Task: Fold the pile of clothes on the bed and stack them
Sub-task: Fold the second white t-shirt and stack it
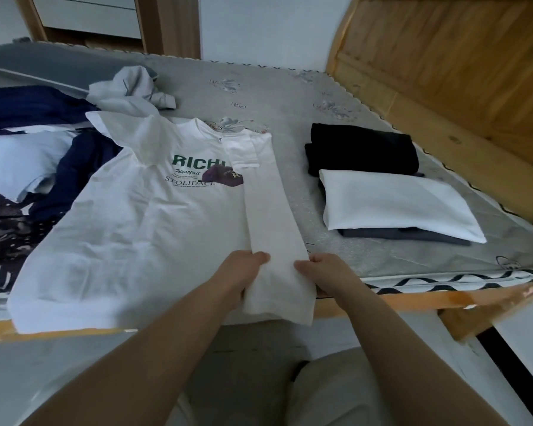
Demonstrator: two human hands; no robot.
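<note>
Now white T-shirt (142,222) flat at bed (413,259) front edge. Left hand (243,272), right hand (323,269) pinch folded strip. Hem hangs over; shirt could slip off.

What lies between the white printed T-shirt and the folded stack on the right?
In the head view, only bare grey mattress separates the white T-shirt from the folded stack.

Grey mattress (277,96) carries spread white T-shirt (142,226), folded stack (394,204), unfolded pile (28,155).
</note>
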